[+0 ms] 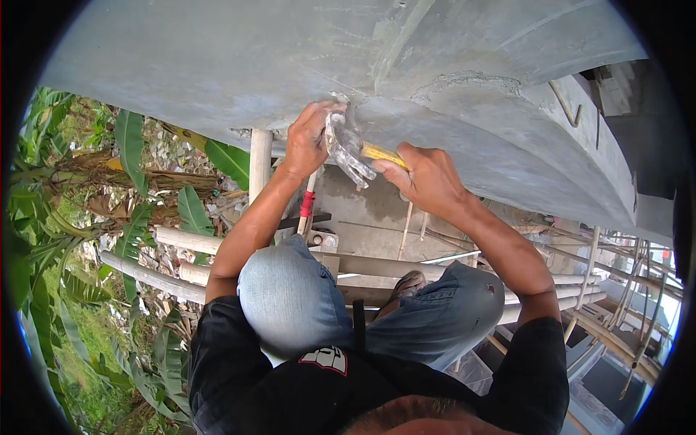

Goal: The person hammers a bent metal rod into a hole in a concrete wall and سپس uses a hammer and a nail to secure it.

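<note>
Holding the hammer [351, 150] firmly in the right hand [431, 177], lengthwise toward frame left, beside the curled left hand [307, 138], contents unclear.

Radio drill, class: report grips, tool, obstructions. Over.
Right grip on yellow-handled claw hammer. Left grip at grey concrete surface, hold unclear. Hammer head partly hides left grip.

Both arms [250, 235] angle inward, the left hand [307, 141] ahead of the right hand [429, 176], whose fingers [394, 173] curl.

banana leaves [130, 148], far left; pale debris [165, 155] behind them; scaffold poles [615, 348], lower right
</note>
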A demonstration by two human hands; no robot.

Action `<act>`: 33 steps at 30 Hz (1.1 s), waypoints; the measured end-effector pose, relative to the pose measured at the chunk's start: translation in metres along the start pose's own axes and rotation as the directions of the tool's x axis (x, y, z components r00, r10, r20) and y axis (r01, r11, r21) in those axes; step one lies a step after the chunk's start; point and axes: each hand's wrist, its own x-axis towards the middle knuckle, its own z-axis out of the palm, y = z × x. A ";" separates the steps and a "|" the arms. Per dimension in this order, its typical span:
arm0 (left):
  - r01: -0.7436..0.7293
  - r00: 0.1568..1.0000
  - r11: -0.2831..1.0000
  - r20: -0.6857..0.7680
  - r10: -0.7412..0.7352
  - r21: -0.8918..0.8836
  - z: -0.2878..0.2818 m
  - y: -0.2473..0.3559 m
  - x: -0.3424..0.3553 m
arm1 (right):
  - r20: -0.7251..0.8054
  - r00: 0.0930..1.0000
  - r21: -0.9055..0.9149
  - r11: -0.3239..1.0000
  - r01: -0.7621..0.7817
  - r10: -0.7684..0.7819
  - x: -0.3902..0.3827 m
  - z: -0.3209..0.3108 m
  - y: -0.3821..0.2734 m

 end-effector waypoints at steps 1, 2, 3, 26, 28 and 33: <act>0.000 1.000 0.999 0.017 -0.001 0.032 -0.007 -0.001 0.000 | -0.001 1.000 -0.008 1.000 0.029 -0.029 0.002 0.000 0.000; -0.071 0.997 0.995 -0.009 0.072 0.070 -0.007 0.001 -0.002 | -0.056 0.996 0.033 0.997 0.066 -0.064 -0.010 0.001 0.001; -0.056 0.998 0.996 -0.024 0.058 0.068 -0.007 0.002 -0.004 | -0.111 0.989 0.074 0.992 0.104 -0.095 -0.021 0.001 0.004; -0.258 0.965 0.943 0.101 0.241 0.210 -0.006 -0.006 0.002 | -0.130 0.976 -0.251 0.958 0.136 -0.173 -0.013 0.012 -0.002; -0.250 0.967 0.946 0.101 0.233 0.206 -0.006 -0.007 0.002 | -0.149 0.952 -0.243 0.943 0.227 -0.268 -0.020 0.010 -0.007; -0.137 0.986 0.984 0.108 0.125 0.116 -0.004 -0.002 0.001 | -0.083 0.993 -0.256 0.965 0.064 -0.087 -0.012 0.009 -0.010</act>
